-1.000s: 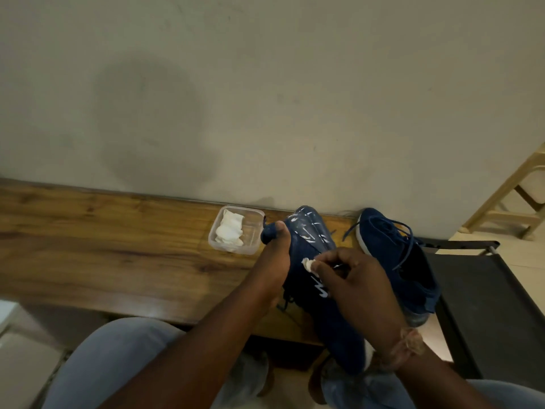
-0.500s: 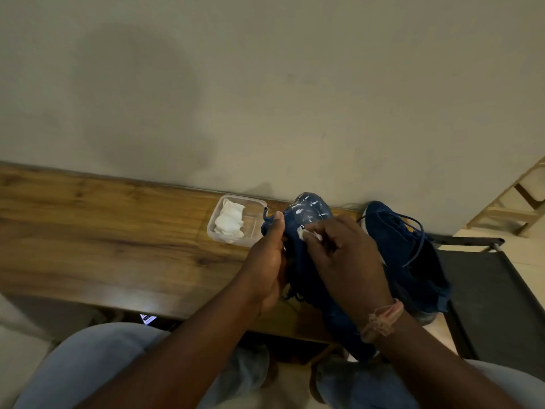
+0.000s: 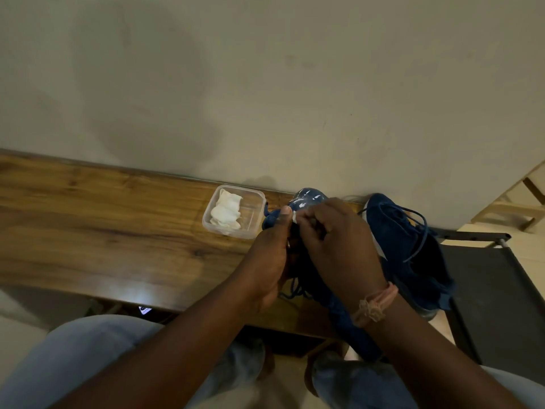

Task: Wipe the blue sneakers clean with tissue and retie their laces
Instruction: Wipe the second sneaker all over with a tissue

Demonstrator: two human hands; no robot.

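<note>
One blue sneaker [image 3: 309, 199] is turned sole up over the wooden bench, its toe near the wall. My left hand [image 3: 272, 258] grips its left side, thumb up along the edge. My right hand [image 3: 336, 243] pinches a small white tissue [image 3: 295, 217] and presses it on the sole near the toe. The second blue sneaker [image 3: 413, 249] lies to the right with its blue laces loose. Most of the held sneaker is hidden behind my hands.
A clear plastic tub [image 3: 253, 214] with crumpled white tissues sits left of the held sneaker on the wooden bench [image 3: 103, 225]. A black seat [image 3: 495, 296] stands at the right, a pale wooden frame beyond it. The wall runs right behind the bench.
My right hand has slid the tissue up the sole from its middle to near the toe. My left hand has shifted up with it. The second sneaker has not moved.
</note>
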